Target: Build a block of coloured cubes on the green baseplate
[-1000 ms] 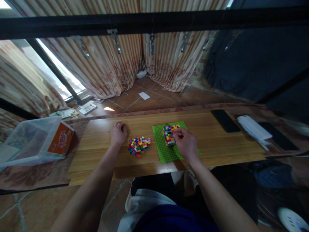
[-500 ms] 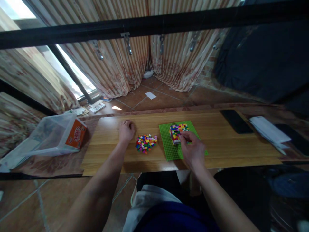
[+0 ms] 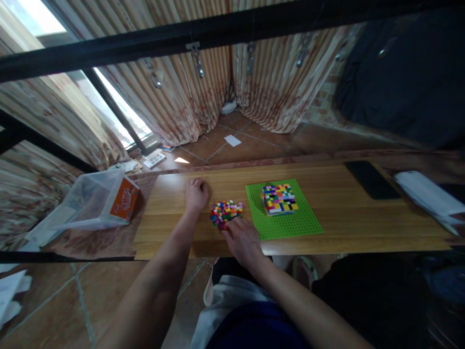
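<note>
My left hand (image 3: 197,194) rests on the wooden tabletop with its fingers curled in, and nothing shows in them. To its right lies a loose pile of small, brightly coloured building bricks (image 3: 225,209). At the near edge of that pile is my right hand (image 3: 244,238), its fingertips brought together among the bricks. Whatever may be between those fingertips is too small to make out. A block built of many-coloured bricks (image 3: 280,198) stands on the green baseplate (image 3: 290,227), right of the pile, with neither hand touching it.
A dark phone (image 3: 371,179) lies toward the right of the wooden table (image 3: 170,218), with a white object (image 3: 428,191) beyond it. On the left stands a clear plastic bin (image 3: 94,198) with an orange label. A black bar (image 3: 218,41) crosses above the table.
My right hand has left the brick block on the baseplate and moved left to the loose pile. The left hand stays in place on the table. The view has shifted slightly.
</note>
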`<state>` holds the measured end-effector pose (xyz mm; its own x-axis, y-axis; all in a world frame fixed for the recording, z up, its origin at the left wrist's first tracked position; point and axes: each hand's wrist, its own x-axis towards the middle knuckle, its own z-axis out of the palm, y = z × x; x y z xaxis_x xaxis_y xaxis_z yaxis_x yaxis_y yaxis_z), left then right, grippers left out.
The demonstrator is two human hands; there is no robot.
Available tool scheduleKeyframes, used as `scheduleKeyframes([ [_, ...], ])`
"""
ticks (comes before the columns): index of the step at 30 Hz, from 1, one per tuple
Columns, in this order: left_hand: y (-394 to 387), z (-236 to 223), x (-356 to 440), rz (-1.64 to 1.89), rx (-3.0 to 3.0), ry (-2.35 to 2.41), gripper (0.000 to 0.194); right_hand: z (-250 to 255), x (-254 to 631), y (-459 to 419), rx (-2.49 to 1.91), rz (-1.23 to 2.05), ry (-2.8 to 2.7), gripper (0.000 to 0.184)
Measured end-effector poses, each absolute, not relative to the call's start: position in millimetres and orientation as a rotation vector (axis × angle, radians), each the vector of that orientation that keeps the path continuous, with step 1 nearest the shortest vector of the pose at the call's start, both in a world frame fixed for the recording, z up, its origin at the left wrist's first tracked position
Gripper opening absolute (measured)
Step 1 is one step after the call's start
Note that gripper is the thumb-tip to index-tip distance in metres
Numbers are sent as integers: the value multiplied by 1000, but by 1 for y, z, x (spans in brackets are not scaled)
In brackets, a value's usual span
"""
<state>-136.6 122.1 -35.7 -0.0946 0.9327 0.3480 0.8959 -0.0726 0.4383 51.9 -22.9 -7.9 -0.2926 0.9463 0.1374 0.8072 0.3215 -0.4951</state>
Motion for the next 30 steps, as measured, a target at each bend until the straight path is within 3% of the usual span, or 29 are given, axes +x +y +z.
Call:
scheduleKeyframes([
  [7, 123, -35, -138, 900, 2073, 2081, 23, -4, 46, -23, -1624, 479, -2246, 12],
  [16, 125, -35, -140, 878, 2095, 2087, 24, -5, 89, -41, -1460, 678, -1880, 11],
  [30, 127, -35, -143, 862, 2127, 2073, 23, 14, 177, -9, -1564, 389, -1473, 23],
])
